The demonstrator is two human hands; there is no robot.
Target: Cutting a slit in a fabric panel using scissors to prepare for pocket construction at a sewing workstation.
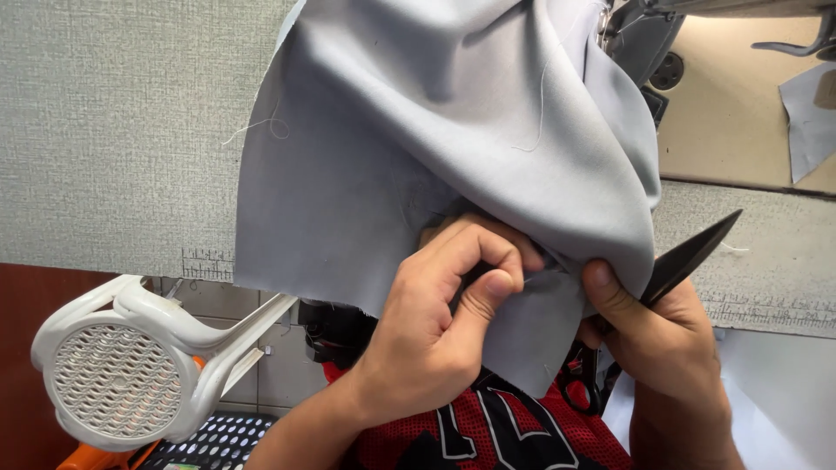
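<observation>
A large piece of grey cloth [435,130] hangs bunched over the work table's near edge. My left hand [440,322] pinches a fold of the cloth near its lower edge between thumb and forefinger. My right hand [657,339] presses its thumb on the same fold from the right and also holds black scissors [692,252], whose blade points up and to the right. The scissor handles sit partly hidden under that hand. A loose thread lies on the cloth's surface.
The grey textured table [113,130] has a ruler strip along its near edge. A sewing machine [644,35] stands at the top right, beside another grey cloth piece [810,113]. A white fan-like device [122,374] sits at the lower left.
</observation>
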